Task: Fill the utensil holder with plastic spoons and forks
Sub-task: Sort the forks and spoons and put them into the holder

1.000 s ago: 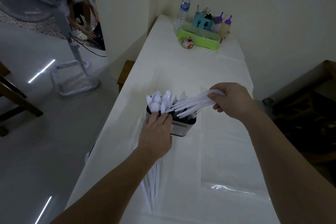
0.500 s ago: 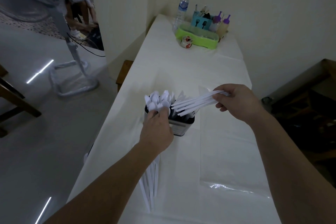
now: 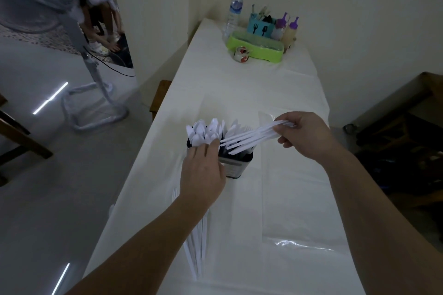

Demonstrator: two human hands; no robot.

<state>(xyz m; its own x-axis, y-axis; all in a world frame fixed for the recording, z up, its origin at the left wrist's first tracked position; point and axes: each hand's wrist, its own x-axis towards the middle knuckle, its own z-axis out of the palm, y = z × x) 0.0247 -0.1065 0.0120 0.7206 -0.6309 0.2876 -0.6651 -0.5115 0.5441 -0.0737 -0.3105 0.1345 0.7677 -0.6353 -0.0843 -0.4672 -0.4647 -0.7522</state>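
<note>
1. While the head view looks down a long white-covered table (image 3: pixel 251 93), the utensil holder (image 3: pixel 236 166), a dark box, stands near the table's middle, its left part packed with white spoons (image 3: pixel 203 130) standing bowl-up.
2. Left hand (image 3: pixel 203 170) rests against the holder's near left side; its fingertips touch the spoon bowls, the fingers lightly curled and close together, gripping nothing that I can tell.
3. Right hand (image 3: pixel 304 135) pinches a bunch of white plastic utensils (image 3: pixel 249 137) by one end, their free ends fanned out over the holder's right part.
4. More white utensils (image 3: pixel 197 246) lie on the table under the left forearm.
5. At the far end stand a water bottle (image 3: pixel 233 13), a green tray (image 3: pixel 257 46) and a blue caddy (image 3: pixel 260 27).
6. A pedestal fan (image 3: pixel 36 2) stands on the floor to the left.
</note>
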